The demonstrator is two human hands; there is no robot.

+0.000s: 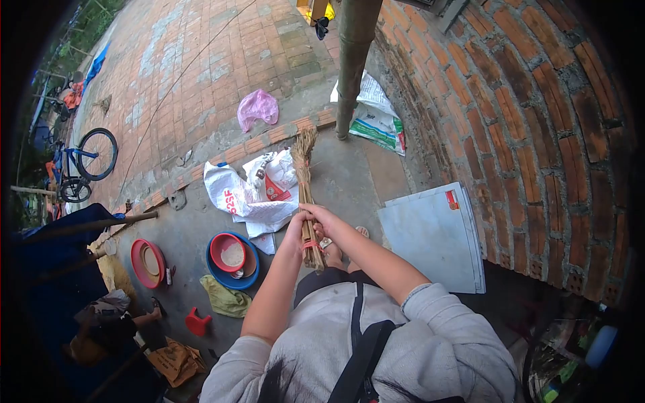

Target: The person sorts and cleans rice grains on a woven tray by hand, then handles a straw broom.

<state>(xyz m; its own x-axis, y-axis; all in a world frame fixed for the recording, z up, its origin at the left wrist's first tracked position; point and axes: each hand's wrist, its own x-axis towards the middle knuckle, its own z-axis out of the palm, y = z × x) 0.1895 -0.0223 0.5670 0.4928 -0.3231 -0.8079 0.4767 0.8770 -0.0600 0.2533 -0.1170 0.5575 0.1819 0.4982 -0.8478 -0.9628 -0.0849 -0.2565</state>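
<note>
A bundle of dry straw-like stalks (302,171), tied with red bands, stands upright in front of my body, its bushy end pointing away from me. My left hand (297,228) is wrapped round the stalks near their lower end. Against it, my right hand (318,216) also closes on the bundle from the other side. Just beyond my hands, white printed sacks (252,195) lie crumpled on the concrete floor, close to the bundle's left side.
Left are a blue basin (217,269) holding a red bowl, a red basin (139,264), a red stool (197,322) and a seated person (101,332). A pole (355,60) rises ahead; a grey-white board (433,235) lies right, beside the brick wall (537,134).
</note>
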